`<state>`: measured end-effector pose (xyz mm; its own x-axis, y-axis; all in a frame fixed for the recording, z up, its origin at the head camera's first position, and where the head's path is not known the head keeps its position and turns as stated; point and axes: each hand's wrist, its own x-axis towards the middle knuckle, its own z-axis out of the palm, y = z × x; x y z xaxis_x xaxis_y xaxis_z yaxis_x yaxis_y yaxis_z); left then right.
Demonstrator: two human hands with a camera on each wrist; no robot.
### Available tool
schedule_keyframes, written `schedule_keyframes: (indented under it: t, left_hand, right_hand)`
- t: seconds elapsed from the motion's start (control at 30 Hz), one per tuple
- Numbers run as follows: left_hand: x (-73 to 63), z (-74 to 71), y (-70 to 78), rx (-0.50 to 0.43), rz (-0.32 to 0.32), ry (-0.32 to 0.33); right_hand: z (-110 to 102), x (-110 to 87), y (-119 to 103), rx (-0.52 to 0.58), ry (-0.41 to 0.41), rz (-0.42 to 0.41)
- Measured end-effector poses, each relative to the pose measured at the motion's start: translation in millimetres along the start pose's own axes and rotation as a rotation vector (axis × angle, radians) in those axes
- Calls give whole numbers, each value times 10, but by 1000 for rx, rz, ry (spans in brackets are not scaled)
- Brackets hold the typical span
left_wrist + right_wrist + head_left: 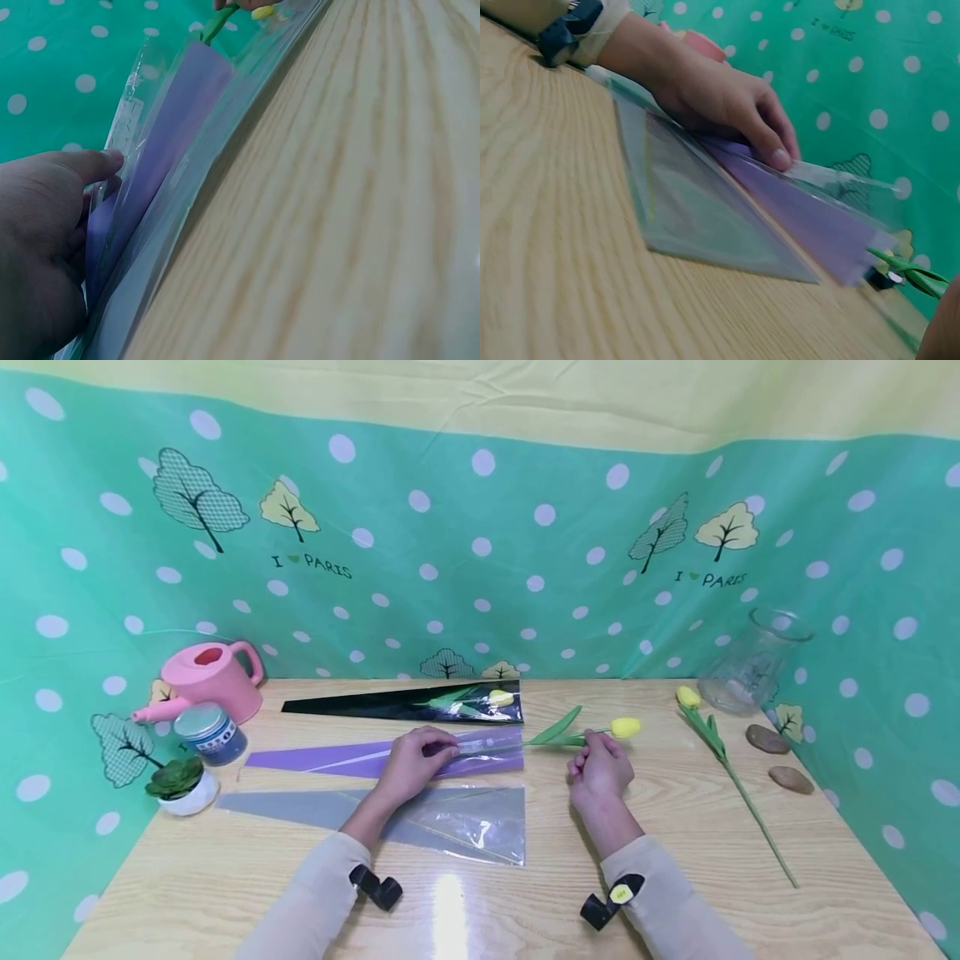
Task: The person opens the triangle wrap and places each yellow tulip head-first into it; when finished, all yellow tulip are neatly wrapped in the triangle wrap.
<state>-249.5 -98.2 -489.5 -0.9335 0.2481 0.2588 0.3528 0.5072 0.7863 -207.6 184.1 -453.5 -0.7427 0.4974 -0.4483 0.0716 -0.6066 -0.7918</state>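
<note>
My left hand (416, 764) pinches the clear film of a purple flower sleeve (322, 762) between thumb and fingers. In the left wrist view that film (127, 120) stands raised off the purple backing (187, 97). Near its bloom, a yellow artificial tulip (625, 727) is pinched by my right hand (602, 768). The tulip's stem runs leftward into the wide mouth of the purple sleeve, while its green leaves (558, 727) and bloom stay outside. In the right wrist view, only the leaf end (922, 279) of the tulip shows beside the sleeve.
Behind lies a black sleeve (360, 706) holding a yellow tulip; in front, a grey sleeve (300, 807). At left stand a pink watering can (225, 689), a blue jar (217, 739) and a potted succulent (187, 793). Another tulip (738, 781), stones (790, 779) and a glass vase (738, 677) are at right.
</note>
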Motion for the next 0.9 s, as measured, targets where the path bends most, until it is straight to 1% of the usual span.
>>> schedule_keyframes:
  t: [0.23,0.47,0.7,0.9]
  left_hand:
    - [14,3,29,8,4,6]
    - [9,5,31,8,-20,17]
    - [11,5,44,6,-8,25]
    - [8,1,55,1,-4,30]
  right_hand:
    - [134,-109,162,-35,-21,-2]
    - [225,-193,309,-43,-40,10]
    - [302,-286,426,-36,-65,13]
    - [353,-312,486,-52,-89,11]
